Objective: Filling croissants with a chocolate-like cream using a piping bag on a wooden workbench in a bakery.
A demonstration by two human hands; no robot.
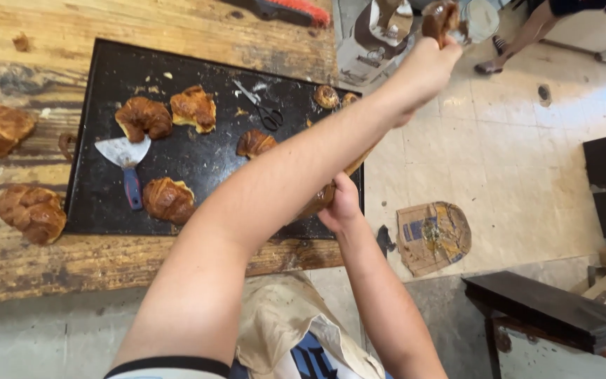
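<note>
Here — left hand (426, 67) grips glossy brown piece (440, 17) | right hand (341, 203) clasps flaky croissant (324, 196) (half hidden) | black tray (198, 161)

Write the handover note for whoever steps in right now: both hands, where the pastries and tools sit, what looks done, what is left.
Left hand: raised high over the floor, grip closed on a brown object, likely a pastry.
Right hand: at the tray's right edge, holding a croissant, largely hidden by the left arm.
Black tray: four croissants, small pieces at its back right, scraper, scissors.
Off the tray, on the wooden table: two croissants at left.
Left: the four on the tray look untouched.
</note>
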